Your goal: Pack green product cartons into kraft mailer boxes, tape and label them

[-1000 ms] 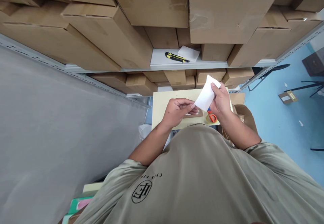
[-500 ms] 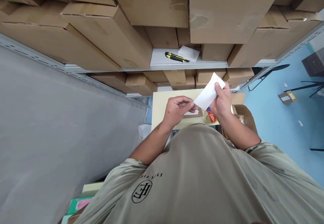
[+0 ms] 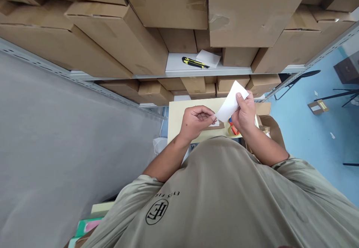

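Two hands are in view, and one white sheet of paper (image 3: pixel 231 101) is held between them above the pale yellow table (image 3: pixel 179 122), at the center right of the frame. A second white sheet (image 3: pixel 208 58) lies on the shelf above, next to one yellow-and-black utility knife (image 3: pixel 194 63). More than a dozen cardboard boxes (image 3: pixel 252 16) fill the shelves across the top of the frame.

The sheet in the hands is a plain rectangle, slightly bowed, tilted up toward the right, with no print visible on the side that shows.

The right hand (image 3: pixel 245 112) is closed on the sheet's lower right part, with the thumb on top and the fingers behind it. The left hand (image 3: pixel 196 122) is curled, its fingertips (image 3: pixel 213 118) pinching the sheet's lower left corner.

Below the hands, one small brown cardboard piece (image 3: pixel 215 125) and one roll of tape (image 3: pixel 232 129) with orange on it lie on the table, the roll partly hidden behind the right hand. One brown paper bag (image 3: pixel 270 126) stands just beyond the table's right edge.
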`<state>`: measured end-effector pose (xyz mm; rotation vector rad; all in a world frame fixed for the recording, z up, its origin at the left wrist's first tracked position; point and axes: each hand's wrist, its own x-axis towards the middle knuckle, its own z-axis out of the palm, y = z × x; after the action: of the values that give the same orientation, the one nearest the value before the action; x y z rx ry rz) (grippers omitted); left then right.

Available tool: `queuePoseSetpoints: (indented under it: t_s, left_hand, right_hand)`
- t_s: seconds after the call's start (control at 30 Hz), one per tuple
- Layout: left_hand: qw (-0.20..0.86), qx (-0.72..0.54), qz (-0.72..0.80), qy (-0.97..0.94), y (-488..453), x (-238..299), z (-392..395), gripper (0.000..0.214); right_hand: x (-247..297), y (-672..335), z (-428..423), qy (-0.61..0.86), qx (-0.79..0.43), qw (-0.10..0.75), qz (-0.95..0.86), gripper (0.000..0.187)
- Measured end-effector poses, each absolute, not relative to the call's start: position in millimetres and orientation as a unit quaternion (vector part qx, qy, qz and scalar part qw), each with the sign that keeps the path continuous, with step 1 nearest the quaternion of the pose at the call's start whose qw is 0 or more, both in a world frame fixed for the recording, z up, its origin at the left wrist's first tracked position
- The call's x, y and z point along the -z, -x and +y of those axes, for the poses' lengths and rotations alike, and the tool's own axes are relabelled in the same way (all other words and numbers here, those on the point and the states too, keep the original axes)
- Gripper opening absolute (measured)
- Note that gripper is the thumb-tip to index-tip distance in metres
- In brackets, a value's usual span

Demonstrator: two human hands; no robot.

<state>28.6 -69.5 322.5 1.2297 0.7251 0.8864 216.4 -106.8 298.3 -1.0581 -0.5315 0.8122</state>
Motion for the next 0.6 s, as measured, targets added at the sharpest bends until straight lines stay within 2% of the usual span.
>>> queuePoseSetpoints:
  t_s: [0.1, 0.23, 0.33, 0.47, 0.6]
  left_hand:
    - [0.617, -0.434, 0.347, -0.557, -26, -323, -67, 0.041]
    - [0.454, -0.517, 0.397, -0.607, -18, -324, -60, 0.022]
    - [0.358, -0.551, 0.41, -0.632, -11, -321, -54, 0.014]
    - [0.315, -0.552, 0.39, -0.666, -2, -314, -48, 0.017]
    - [0.316, -0.511, 0.36, -0.714, 7, -309, -42, 0.026]
  right_hand:
    - [-295, -218, -108, 0.478, -0.378, 0.753, -0.248, 0.062]
    - [-291, -219, -123, 0.469, -0.383, 0.741, -0.289, 0.065]
    - [-291, -221, -139, 0.458, -0.377, 0.704, -0.39, 0.061]
    - [-301, -231, -150, 0.431, -0.397, 0.603, -0.541, 0.055]
    - [-321, -240, -153, 0.412, -0.449, 0.543, -0.578, 0.076]
